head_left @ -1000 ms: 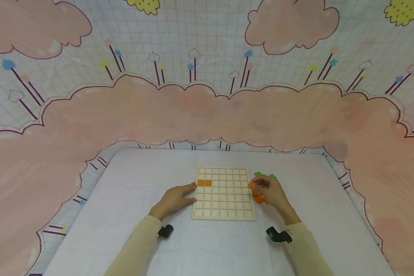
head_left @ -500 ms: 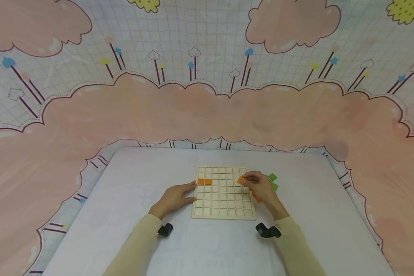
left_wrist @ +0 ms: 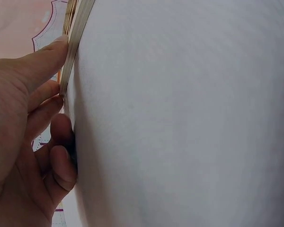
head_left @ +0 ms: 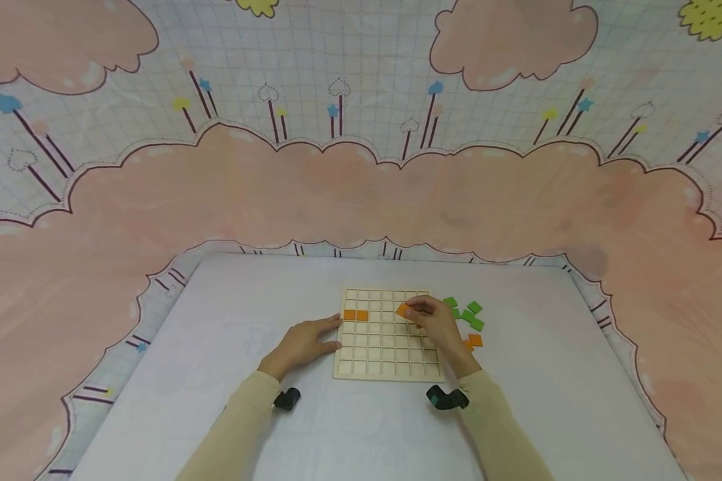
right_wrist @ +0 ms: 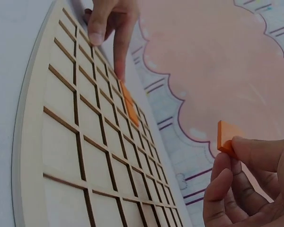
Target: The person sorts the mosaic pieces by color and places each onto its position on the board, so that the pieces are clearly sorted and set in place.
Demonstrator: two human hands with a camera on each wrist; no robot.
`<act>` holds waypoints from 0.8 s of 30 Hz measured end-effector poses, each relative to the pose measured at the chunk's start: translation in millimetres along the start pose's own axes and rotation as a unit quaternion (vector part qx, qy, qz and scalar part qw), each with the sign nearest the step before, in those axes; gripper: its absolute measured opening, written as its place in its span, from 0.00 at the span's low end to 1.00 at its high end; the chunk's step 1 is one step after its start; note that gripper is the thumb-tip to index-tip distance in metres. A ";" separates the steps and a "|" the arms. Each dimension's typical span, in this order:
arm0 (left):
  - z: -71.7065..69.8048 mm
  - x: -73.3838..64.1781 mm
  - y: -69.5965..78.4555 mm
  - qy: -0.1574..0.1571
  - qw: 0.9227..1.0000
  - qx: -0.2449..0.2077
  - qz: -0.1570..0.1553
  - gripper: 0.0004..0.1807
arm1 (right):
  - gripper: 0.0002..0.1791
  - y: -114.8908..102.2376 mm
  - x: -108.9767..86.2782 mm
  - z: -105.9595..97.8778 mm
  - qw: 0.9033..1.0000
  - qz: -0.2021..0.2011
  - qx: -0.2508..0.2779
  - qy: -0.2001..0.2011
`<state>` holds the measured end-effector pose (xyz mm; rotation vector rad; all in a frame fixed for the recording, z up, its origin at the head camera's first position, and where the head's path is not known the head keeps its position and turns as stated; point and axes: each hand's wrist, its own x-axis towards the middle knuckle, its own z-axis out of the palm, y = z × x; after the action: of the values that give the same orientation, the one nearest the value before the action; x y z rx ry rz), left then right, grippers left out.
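Between thumb and fingertips, my right hand (head_left: 440, 326) pinches an orange square tile (right_wrist: 228, 135). In the head view this hand is over the upper right part of a pale wooden grid board (head_left: 391, 367), and the right wrist view shows the tile held up above the board. My left hand (head_left: 301, 345) rests at the board's left edge, its thumb and fingertips spread along the side. Two orange tiles (head_left: 356, 315) sit side by side in cells of one row, at the left end, near the left fingertips.
Several green tiles (head_left: 470, 315) lie loose on the white table (head_left: 265, 287) to the right of the board. Closer to my right wrist are orange tiles (head_left: 475, 341), partly hidden by that arm. A patterned cloth (head_left: 397, 200) hangs behind the table.
My right hand has moved left from the loose tiles beside the board to above the board, carrying an orange tile. The left hand stays at the board's left edge.
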<state>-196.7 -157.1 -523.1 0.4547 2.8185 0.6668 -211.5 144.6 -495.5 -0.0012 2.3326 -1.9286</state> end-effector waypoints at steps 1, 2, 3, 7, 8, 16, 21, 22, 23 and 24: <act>0.1 0.2 0.0 -0.001 1.000 0.001 0.000 0.33 | 0.11 -0.1 0.8 1.5 1.000 -0.003 0.000 0.002; 0.0 0.3 0.2 -0.002 1.000 0.001 -0.001 0.33 | 0.11 -0.1 1.6 3.1 1.000 -0.004 -0.002 0.003; 0.1 0.4 0.3 -0.004 1.000 0.000 -0.003 0.33 | 0.11 -0.2 2.4 4.6 1.000 -0.008 -0.004 0.005; 0.7 0.5 0.7 -0.006 1.000 0.003 -0.004 0.33 | 0.10 0.2 6.1 11.1 0.999 -0.018 -0.025 0.010; 0.8 0.6 0.8 -0.006 1.000 0.003 -0.004 0.33 | 0.09 0.5 7.1 12.8 0.999 -0.018 -0.027 0.010; -0.1 1.4 0.1 -0.006 1.000 0.010 -0.002 0.33 | 0.09 1.4 14.7 28.6 0.999 -0.023 -0.041 0.004; 0.0 1.5 -0.8 -0.006 1.000 0.011 0.000 0.33 | 0.07 4.1 21.9 38.5 0.996 -0.031 -0.083 0.012; 0.1 1.4 -0.9 -0.005 1.000 0.011 0.001 0.33 | 0.06 5.2 23.4 40.1 0.995 -0.031 -0.092 0.012; 0.3 1.5 -0.9 -0.006 1.000 0.009 0.000 0.33 | 0.06 6.7 25.2 41.5 0.994 -0.033 -0.100 0.012; 0.6 1.4 -0.8 -0.007 1.000 0.008 -0.001 0.33 | 0.05 8.0 26.7 42.7 0.994 -0.031 -0.103 0.011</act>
<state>-198.1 -157.0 -524.2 0.4560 2.8131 0.6393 -233.7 102.4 -513.5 -0.0706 2.5638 -1.7135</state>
